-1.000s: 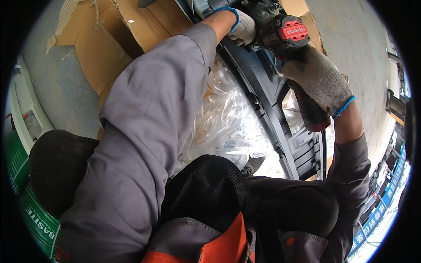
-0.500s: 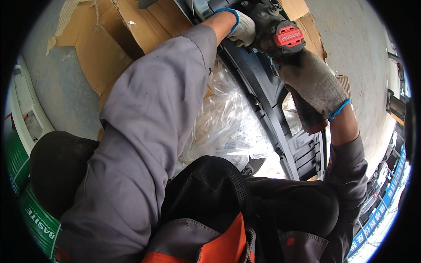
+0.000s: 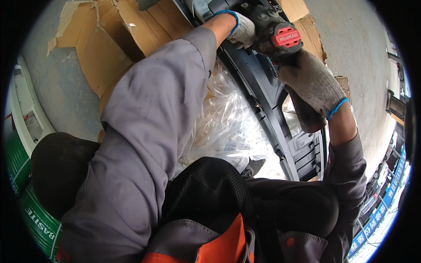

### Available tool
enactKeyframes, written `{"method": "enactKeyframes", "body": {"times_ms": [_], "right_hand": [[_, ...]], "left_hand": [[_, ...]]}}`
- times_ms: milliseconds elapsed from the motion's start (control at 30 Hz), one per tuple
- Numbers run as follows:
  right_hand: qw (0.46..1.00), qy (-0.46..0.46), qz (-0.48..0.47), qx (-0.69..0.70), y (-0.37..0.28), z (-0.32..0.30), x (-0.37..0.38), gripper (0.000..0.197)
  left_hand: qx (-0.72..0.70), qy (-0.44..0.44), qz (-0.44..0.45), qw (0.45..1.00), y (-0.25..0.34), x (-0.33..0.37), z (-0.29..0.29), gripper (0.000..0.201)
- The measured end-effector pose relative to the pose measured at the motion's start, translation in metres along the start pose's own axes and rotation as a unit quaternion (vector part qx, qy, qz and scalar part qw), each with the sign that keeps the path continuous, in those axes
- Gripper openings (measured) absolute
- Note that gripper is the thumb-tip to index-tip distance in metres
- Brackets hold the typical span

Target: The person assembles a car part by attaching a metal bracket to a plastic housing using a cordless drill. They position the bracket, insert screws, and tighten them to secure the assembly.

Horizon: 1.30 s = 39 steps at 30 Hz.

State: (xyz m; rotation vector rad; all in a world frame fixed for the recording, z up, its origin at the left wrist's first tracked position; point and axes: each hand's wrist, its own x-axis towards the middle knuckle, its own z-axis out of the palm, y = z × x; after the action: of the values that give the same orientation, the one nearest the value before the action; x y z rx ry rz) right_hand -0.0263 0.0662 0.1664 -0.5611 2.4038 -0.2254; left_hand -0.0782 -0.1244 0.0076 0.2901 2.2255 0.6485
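Note:
My right hand [image 3: 312, 81], in a grey knit glove with a blue cuff, is wrapped round the grip of a black cordless power driver [image 3: 267, 46]. Its red rear cap [image 3: 286, 37] faces up, and its working tip is hidden. Close beside the tool's left side is my left hand [image 3: 242, 33], also gloved, with curled fingers; what they grip is hidden. Under both hands runs a long dark-grey moulded plastic car part [image 3: 263, 98], apparently a bumper. A black fitting with round recesses [image 3: 262, 16] sits just beyond the driver.
Torn cardboard [image 3: 98, 55] lies on the grey floor [image 3: 66, 83] at the far left. Crumpled clear plastic wrap [image 3: 230, 118] lies beside the car part, near my knees. Green drums [image 3: 41, 219] stand at the left edge. A blue banner [image 3: 386, 197] and parked vehicles show at the right rim.
My right hand and the power driver have shifted very slightly left. My left hand stays at nearly the same spot.

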Motion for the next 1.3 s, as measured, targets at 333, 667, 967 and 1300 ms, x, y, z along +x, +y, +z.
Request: {"method": "enactKeyframes", "body": {"times_ms": [333, 667, 967, 1300], "right_hand": [[0.997, 0.014, -0.022, -0.066, -0.007, 0.003, -0.004, 0.035], [1.000, 0.008, -0.009, 0.004, -0.003, -0.018, -0.011, 0.034], [0.956, 0.122, -0.188, 0.187, 0.036, -0.015, -0.096, 0.045], [0.840, 0.318, 0.207, 0.387, 0.058, 0.129, -0.266, 0.050]], "left_hand": [[-0.015, -0.008, 0.020, 1.000, -0.004, 0.000, -0.001, 0.021], [-0.088, 0.030, 0.056, 0.994, -0.004, 0.005, 0.010, 0.022], [0.287, 0.070, 0.224, 0.929, -0.027, 0.039, 0.021, 0.026], [0.136, 0.200, 0.186, 0.952, -0.044, 0.013, 0.028, 0.026]]}}
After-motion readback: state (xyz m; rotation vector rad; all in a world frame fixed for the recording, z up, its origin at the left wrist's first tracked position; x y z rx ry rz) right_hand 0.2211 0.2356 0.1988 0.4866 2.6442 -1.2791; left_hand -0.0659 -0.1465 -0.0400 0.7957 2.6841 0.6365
